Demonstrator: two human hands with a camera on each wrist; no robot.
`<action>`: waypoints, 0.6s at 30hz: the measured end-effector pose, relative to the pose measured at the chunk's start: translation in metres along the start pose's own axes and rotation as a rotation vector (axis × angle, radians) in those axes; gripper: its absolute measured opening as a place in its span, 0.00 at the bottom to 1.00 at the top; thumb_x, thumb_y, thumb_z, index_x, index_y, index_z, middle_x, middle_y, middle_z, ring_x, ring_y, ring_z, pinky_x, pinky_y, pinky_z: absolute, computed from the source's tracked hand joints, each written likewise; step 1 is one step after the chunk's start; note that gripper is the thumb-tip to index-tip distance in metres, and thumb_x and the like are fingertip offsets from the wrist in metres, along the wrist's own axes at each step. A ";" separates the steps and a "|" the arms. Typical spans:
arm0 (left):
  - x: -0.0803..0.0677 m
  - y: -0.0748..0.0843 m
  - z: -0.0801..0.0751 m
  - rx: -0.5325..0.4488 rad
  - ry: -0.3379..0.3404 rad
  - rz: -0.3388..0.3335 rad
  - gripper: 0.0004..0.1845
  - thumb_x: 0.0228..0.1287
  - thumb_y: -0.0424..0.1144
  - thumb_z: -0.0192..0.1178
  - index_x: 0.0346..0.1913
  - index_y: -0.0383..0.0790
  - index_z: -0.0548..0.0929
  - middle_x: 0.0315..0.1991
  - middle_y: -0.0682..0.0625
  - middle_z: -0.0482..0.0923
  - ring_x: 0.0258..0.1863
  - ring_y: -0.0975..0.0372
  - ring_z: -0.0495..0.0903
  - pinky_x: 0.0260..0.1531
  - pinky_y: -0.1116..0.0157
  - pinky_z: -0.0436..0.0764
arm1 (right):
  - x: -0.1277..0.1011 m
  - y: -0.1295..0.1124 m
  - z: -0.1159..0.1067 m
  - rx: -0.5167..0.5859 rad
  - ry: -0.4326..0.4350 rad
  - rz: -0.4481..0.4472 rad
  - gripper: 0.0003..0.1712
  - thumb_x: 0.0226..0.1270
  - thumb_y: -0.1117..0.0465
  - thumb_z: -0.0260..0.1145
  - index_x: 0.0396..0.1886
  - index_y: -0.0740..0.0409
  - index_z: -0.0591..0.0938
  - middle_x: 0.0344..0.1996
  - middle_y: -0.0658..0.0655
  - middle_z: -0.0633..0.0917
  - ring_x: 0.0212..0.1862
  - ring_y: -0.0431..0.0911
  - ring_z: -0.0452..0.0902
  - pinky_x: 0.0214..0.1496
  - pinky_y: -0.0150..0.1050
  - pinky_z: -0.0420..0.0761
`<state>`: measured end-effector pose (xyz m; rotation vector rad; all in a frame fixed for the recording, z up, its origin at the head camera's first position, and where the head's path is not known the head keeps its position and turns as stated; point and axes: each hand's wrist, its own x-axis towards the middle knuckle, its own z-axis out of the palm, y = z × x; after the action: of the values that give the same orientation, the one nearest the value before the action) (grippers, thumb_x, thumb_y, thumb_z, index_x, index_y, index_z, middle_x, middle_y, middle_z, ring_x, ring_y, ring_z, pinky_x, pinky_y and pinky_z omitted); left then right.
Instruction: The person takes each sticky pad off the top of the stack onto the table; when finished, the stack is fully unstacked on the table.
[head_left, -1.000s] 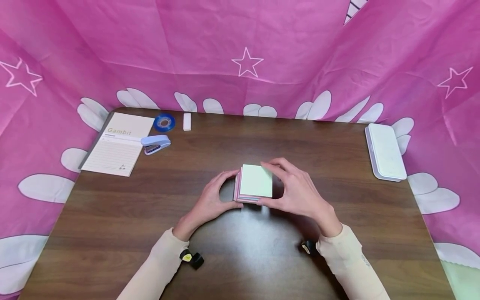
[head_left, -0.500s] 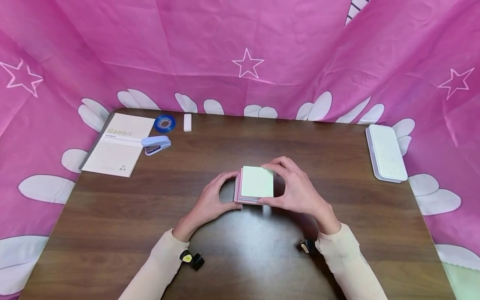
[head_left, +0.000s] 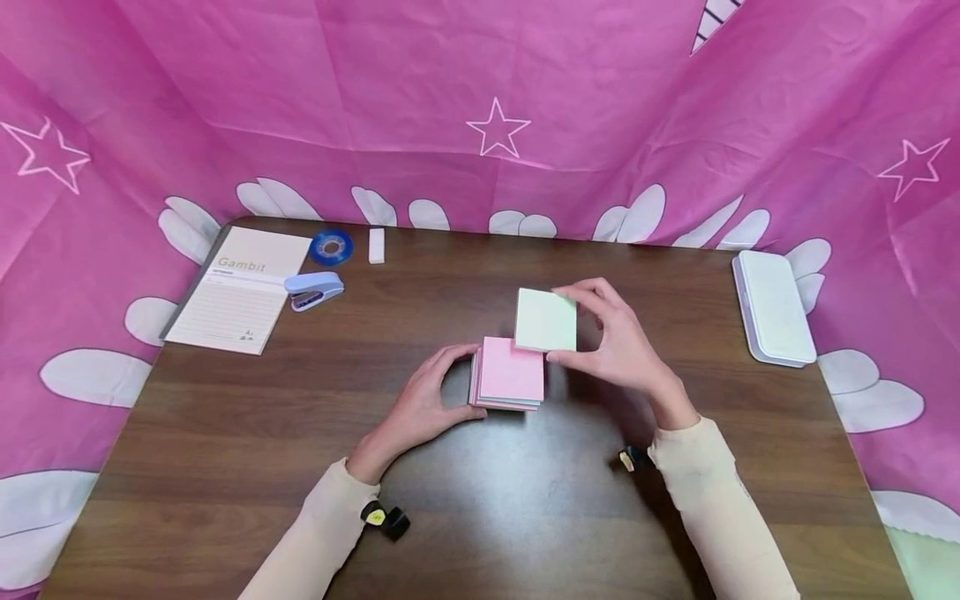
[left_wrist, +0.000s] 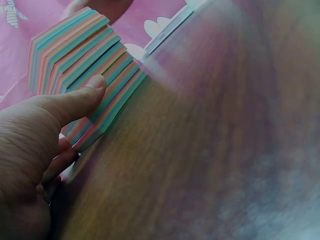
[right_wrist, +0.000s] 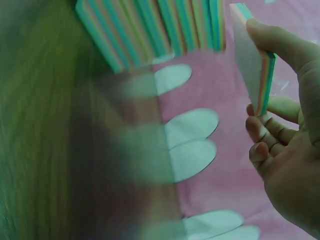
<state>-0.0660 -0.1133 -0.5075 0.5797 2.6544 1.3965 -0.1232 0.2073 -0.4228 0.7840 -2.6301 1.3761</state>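
head cam looking down over the whole table (head_left: 225, 467) from above, both wrist cams sitting super close and low, each catching the same striped paper stack (head_left: 508, 375) side-on

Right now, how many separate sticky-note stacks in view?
2. The main stack sits on the table under the left hand; a thinner green-topped stack is lifted in the right hand.

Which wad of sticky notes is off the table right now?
The green-topped wad, lifted in the right hand; the pink-topped stack stays on the table under the left hand.
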 end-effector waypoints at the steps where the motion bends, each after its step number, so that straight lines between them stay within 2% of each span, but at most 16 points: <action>1: 0.000 0.000 0.000 0.002 0.000 -0.003 0.51 0.54 0.42 0.90 0.80 0.45 0.75 0.76 0.47 0.77 0.77 0.51 0.73 0.78 0.43 0.69 | 0.002 0.005 -0.001 0.002 0.004 0.004 0.47 0.48 0.60 0.93 0.71 0.56 0.85 0.61 0.56 0.81 0.58 0.50 0.76 0.51 0.48 0.76; 3: -0.001 0.001 -0.001 0.003 -0.003 -0.009 0.51 0.54 0.43 0.90 0.80 0.45 0.74 0.76 0.47 0.77 0.78 0.51 0.73 0.78 0.43 0.69 | 0.007 0.017 -0.002 0.006 0.011 0.017 0.46 0.49 0.60 0.93 0.70 0.56 0.85 0.61 0.57 0.81 0.57 0.52 0.75 0.48 0.47 0.74; 6: -0.001 0.001 -0.001 0.009 -0.003 -0.014 0.52 0.54 0.44 0.90 0.81 0.46 0.74 0.76 0.48 0.76 0.78 0.51 0.73 0.78 0.42 0.69 | 0.014 0.036 -0.003 -0.012 0.021 0.060 0.46 0.50 0.61 0.92 0.71 0.58 0.84 0.62 0.59 0.80 0.58 0.54 0.75 0.53 0.51 0.75; 9: -0.002 0.001 0.000 0.016 -0.007 -0.018 0.52 0.55 0.45 0.89 0.81 0.48 0.73 0.77 0.48 0.76 0.78 0.51 0.72 0.78 0.41 0.69 | 0.020 0.058 -0.006 -0.063 0.026 0.131 0.46 0.53 0.60 0.91 0.73 0.59 0.83 0.63 0.62 0.79 0.60 0.56 0.75 0.60 0.53 0.75; 12: -0.002 0.000 0.001 0.021 -0.008 -0.020 0.52 0.55 0.45 0.89 0.82 0.48 0.73 0.77 0.48 0.75 0.78 0.50 0.72 0.78 0.41 0.69 | 0.024 0.079 -0.011 -0.144 -0.006 0.190 0.45 0.57 0.58 0.90 0.74 0.61 0.81 0.64 0.63 0.78 0.59 0.57 0.75 0.61 0.52 0.74; 15: -0.002 0.000 0.001 0.026 -0.007 -0.015 0.52 0.56 0.45 0.89 0.82 0.48 0.73 0.77 0.48 0.76 0.78 0.50 0.72 0.78 0.41 0.69 | 0.026 0.094 -0.014 -0.183 -0.049 0.206 0.46 0.58 0.55 0.89 0.75 0.62 0.80 0.64 0.64 0.77 0.56 0.58 0.74 0.57 0.52 0.73; 18: -0.002 0.000 0.000 0.029 -0.005 -0.008 0.51 0.56 0.45 0.89 0.82 0.48 0.73 0.77 0.49 0.76 0.78 0.51 0.72 0.78 0.42 0.69 | 0.028 0.107 -0.013 -0.184 -0.069 0.188 0.47 0.59 0.52 0.88 0.76 0.60 0.80 0.65 0.64 0.77 0.56 0.57 0.73 0.58 0.51 0.73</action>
<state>-0.0638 -0.1137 -0.5079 0.5733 2.6743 1.3546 -0.1996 0.2567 -0.4875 0.5847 -2.8965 1.1402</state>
